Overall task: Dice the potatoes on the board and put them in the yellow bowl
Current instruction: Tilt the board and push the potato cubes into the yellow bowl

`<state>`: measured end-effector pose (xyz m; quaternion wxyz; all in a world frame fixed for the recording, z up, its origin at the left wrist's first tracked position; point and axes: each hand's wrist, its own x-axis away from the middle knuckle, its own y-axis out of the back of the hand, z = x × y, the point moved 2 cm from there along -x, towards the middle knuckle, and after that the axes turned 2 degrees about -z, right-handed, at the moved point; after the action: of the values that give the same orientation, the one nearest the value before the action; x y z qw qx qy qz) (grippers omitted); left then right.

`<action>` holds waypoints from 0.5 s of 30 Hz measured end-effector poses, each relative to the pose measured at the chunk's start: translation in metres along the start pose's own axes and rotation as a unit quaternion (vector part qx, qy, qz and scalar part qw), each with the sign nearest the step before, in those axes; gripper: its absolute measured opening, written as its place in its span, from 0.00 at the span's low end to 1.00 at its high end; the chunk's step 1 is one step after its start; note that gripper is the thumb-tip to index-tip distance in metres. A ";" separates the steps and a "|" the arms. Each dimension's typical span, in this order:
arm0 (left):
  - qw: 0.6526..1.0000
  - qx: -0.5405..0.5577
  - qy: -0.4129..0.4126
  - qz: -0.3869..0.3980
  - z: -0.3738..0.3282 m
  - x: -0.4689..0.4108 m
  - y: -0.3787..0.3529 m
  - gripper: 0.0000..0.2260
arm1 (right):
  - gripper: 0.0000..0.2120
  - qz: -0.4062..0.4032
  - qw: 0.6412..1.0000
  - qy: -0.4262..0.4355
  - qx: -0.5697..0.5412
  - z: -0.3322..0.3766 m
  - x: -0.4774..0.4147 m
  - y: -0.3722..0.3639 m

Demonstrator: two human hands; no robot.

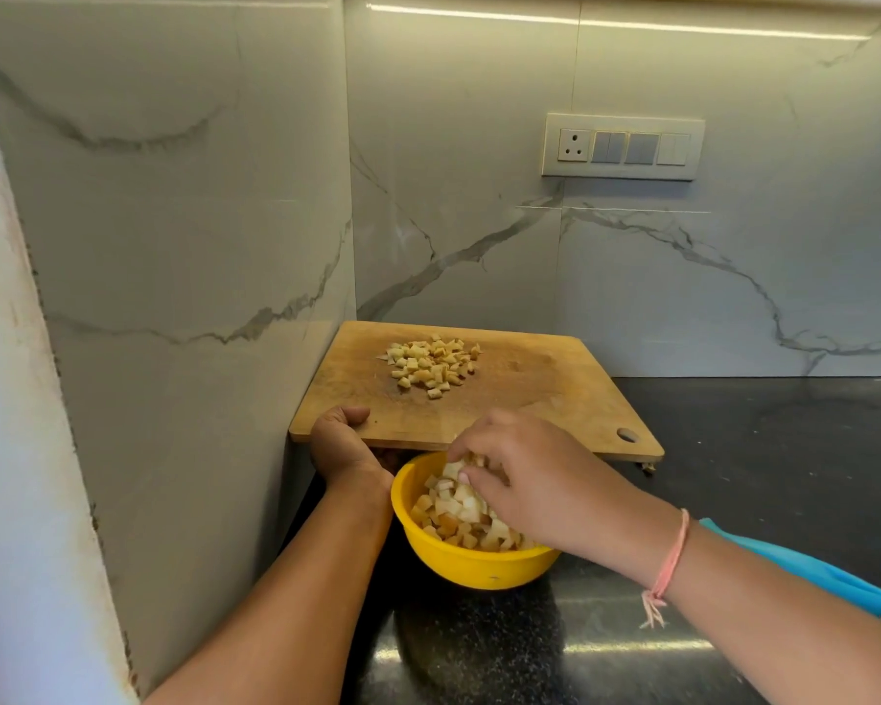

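The wooden cutting board [520, 399] lies with its long axis left to right, slightly skewed, its hanging hole at the near right corner. A pile of diced potato [431, 366] sits toward its far left. The yellow bowl [459, 564] stands on the black counter [759, 450] just before the board's near edge, about half full of potato cubes [451, 519].

The right hand hides the bowl's right rim, and the forearm covers part of a blue handle [809, 572], so what it belongs to is unclear.

The left hand [344, 442] clasps the board's near left corner, thumb on top. The right hand [535, 475] reaches into the bowl, fingertips bunched around a few cubes.
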<state>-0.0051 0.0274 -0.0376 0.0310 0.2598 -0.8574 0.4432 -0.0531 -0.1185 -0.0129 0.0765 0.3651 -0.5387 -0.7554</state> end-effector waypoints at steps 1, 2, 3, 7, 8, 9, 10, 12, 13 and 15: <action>1.000 -0.001 -0.005 -0.003 0.000 0.000 0.000 0.06 | 0.11 -0.013 1.000 -0.005 -0.002 0.000 -0.003 0.003; 1.000 -0.002 -0.008 -0.005 0.000 -0.001 0.000 0.06 | 0.11 -0.028 1.000 -0.011 -0.002 -0.001 -0.009 0.006; 1.000 -0.004 -0.009 -0.006 0.000 -0.001 0.000 0.06 | 0.11 -0.043 0.999 -0.014 -0.003 -0.003 -0.018 0.008; 1.000 -0.013 -0.002 -0.010 0.000 0.001 -0.001 0.06 | 0.11 -0.053 0.998 -0.040 0.012 -0.021 -0.065 0.004; 1.000 -0.012 0.002 -0.009 -0.001 0.002 -0.001 0.05 | 0.13 -0.043 0.998 -0.051 0.008 -0.025 -0.077 0.000; 1.000 -0.010 0.006 -0.006 -0.001 0.002 -0.001 0.05 | 0.16 -0.026 0.998 -0.061 -0.006 -0.028 -0.088 -0.004; 1.000 -0.008 0.008 -0.003 -0.001 0.002 -0.002 0.05 | 0.19 -0.005 0.997 -0.069 -0.022 -0.030 -0.097 -0.008; 1.000 -0.005 0.011 -0.002 -0.002 0.003 -0.002 0.06 | 0.23 0.044 0.996 -0.078 -0.017 -0.031 -0.110 -0.019; 1.000 -0.004 0.011 -0.003 -0.003 0.003 -0.002 0.06 | 0.24 0.062 0.995 -0.079 0.002 -0.031 -0.114 -0.023; 1.000 -0.007 0.009 -0.004 -0.003 0.003 -0.002 0.06 | 0.23 0.067 0.994 -0.077 0.029 -0.031 -0.117 -0.027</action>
<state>-0.0071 0.0277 -0.0340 0.0424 0.2590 -0.8590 0.4396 0.0580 -0.0713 0.0137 0.0745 0.2711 -0.5880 -0.7584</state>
